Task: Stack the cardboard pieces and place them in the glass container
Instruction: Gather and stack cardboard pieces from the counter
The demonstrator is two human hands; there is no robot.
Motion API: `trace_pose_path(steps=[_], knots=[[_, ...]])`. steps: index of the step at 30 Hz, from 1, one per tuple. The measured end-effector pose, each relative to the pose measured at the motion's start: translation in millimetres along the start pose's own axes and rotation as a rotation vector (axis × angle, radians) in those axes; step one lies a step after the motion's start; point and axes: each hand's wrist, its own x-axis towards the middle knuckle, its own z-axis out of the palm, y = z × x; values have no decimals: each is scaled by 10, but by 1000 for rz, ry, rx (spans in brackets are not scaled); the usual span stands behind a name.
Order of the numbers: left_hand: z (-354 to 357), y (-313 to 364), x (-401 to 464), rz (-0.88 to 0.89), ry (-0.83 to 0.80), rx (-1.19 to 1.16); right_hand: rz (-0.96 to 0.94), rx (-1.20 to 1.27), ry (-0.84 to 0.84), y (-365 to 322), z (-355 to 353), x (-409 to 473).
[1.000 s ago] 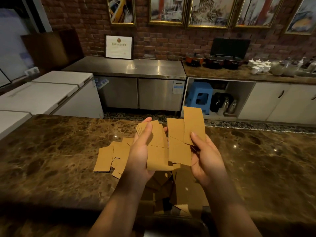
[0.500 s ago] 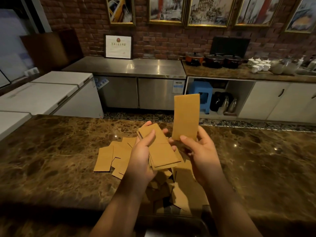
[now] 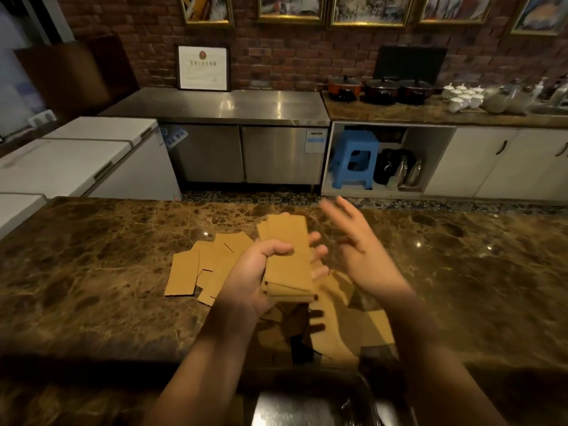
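We see the fingers [image 3: 318, 252] of the left hand [image 3: 255, 278] curled around a stack of cardboard pieces [image 3: 289, 259], the thumb pressing on the top face and the fingertips coming out at the stack's right edge. The stack lies in the palm, held above the surface [image 3: 92, 256], its near end showing several layers. The fingers [image 3: 341, 213] of the right hand [image 3: 362, 250] are straight and spread; they hold nothing and stand just beside the stack on its right, not touching it.

Half a second ago the right hand pinched a single piece upright above the stack. Now this piece is no longer in the right hand, the stack in the left hand looks squarer, and the right hand is opened and blurred.

Both forearms come in from the lower edge, the left hand palm up under the stack, the right hand raised with its palm turned to the left.

More loose cardboard pieces [image 3: 199, 265] lie flat on the brown marble surface, some to the left of the left hand and others [image 3: 338, 327] below both hands, overlapping each other. We cannot make out a glass container in this view.
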Motion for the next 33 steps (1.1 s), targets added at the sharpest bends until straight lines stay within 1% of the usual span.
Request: trace_pose_path(steps=[2, 3, 5, 6, 7, 8, 9, 11, 13, 15, 19, 22, 23, 25, 26, 27, 28, 30, 31, 33], knots=[[-137, 15, 19, 85, 58, -87, 182, 17, 15, 255, -207, -103], [-197, 52, 18, 114, 112, -108, 308, -45, -49, 393, -311, -164], [-328, 75, -6, 100, 179, -120, 610, -324, -317, 680, -443, -334], [-369, 76, -14, 77, 194, -111, 695, -454, -441, 809, -463, -424], [-401, 68, -15, 63, 211, -99, 721, -525, -527, 918, -450, -503], [-430, 44, 1, 64, 236, -102, 718, -534, -571, 991, -421, -570], [-436, 10, 25, 67, 254, -115, 705, -519, -575, 1037, -394, -632], [-396, -70, 54, 41, 256, -106, 646, -565, -527, 1087, -310, -715], [-361, -152, 100, 7, 281, -72, 593, -705, -468, 1102, -235, -716], [-358, -207, 145, -33, 313, -43, 595, -764, -429, 1089, -199, -681], [-324, -195, 114, -53, 339, -40, 715, -660, -342, 1074, -369, -584], [-326, -159, 84, -7, 346, -42, 812, -617, -202, 1052, -525, -505], [-325, -147, 78, -2, 342, -40, 831, -535, -121, 1045, -537, -488], [-325, -129, 62, 8, 334, -43, 867, -196, 74, 989, -461, -481], [-333, -115, 61, 20, 330, -49, 868, -27, 139, 936, -396, -478], [-338, -106, 55, 34, 325, -57, 862, 96, 160, 882, -319, -481], [-338, -100, 51, 48, 321, -64, 866, 190, 148, 830, -232, -483], [-343, -99, 43, 67, 315, -75, 922, 304, 69, 746, -66, -491], [-343, -102, 36, 71, 312, -83, 959, 321, 15, 711, 16, -492], [-341, -121, 29, 71, 310, -93, 979, 209, -115, 675, 168, -497]])
